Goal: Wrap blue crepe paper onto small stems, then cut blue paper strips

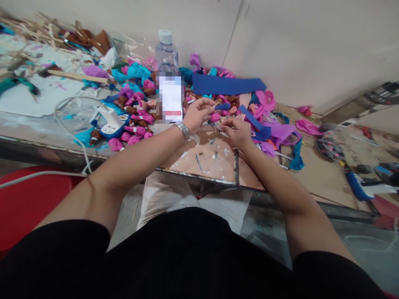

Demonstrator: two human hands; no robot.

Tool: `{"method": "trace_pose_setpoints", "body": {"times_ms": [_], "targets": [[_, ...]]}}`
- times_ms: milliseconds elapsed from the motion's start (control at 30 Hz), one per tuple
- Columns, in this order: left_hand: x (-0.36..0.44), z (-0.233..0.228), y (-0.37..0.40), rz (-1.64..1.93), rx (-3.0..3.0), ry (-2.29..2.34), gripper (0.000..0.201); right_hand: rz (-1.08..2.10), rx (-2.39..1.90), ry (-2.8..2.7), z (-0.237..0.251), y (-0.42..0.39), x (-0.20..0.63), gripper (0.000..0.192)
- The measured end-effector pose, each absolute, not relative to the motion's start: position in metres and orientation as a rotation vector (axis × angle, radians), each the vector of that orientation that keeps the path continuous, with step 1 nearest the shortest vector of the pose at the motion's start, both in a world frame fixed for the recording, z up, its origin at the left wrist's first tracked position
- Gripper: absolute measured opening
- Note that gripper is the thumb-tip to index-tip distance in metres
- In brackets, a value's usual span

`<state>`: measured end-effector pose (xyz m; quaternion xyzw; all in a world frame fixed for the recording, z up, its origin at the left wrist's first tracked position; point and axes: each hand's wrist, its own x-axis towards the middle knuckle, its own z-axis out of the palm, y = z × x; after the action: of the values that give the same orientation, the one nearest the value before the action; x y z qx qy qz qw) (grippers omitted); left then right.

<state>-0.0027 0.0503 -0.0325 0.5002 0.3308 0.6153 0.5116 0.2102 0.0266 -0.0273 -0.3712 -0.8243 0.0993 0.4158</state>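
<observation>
My left hand [199, 115], with a metal watch [183, 131] on its wrist, is closed at the fingertips on a small dark blue bundle [222, 106] that looks like gathered fabric or paper. Just to the right and slightly nearer, my right hand [237, 130] has its thumb and fingers pinched together. Something small and pale shows at those fingertips, too small to name. Below the left fingertips lies a pink bundle [215, 117]. A blue strip [256, 120] lies just beyond the right hand, beside purple pieces [282, 132].
A phone [171, 99] with a lit screen leans against a clear bottle [166, 54]. Many coloured bundles surround it. A power strip [114, 126] with a white plug and cable sits left. Green-handled pliers [18, 85] and thin sticks [34, 31] lie farther left. A wide blue strip [227, 84] lies behind.
</observation>
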Motion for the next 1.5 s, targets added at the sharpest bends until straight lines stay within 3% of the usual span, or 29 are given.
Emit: {"method": "trace_pose_setpoints", "body": {"times_ms": [367, 1100, 1500], "targets": [[-0.002, -0.032, 0.051, 1.472, 1.197, 0.777, 0.017, 0.214, -0.858, -2.063, -0.031, 0.029, 0.214, 0.020], [-0.001, -0.034, 0.050, 1.466, 1.201, 0.779, 0.017, 0.327, -0.917, -2.118, -0.019, 0.023, 0.210, 0.010], [-0.001, -0.028, 0.046, 1.480, 1.194, 0.832, 0.018, 0.271, -0.926, -2.169, -0.022, 0.025, 0.211, 0.027]]}}
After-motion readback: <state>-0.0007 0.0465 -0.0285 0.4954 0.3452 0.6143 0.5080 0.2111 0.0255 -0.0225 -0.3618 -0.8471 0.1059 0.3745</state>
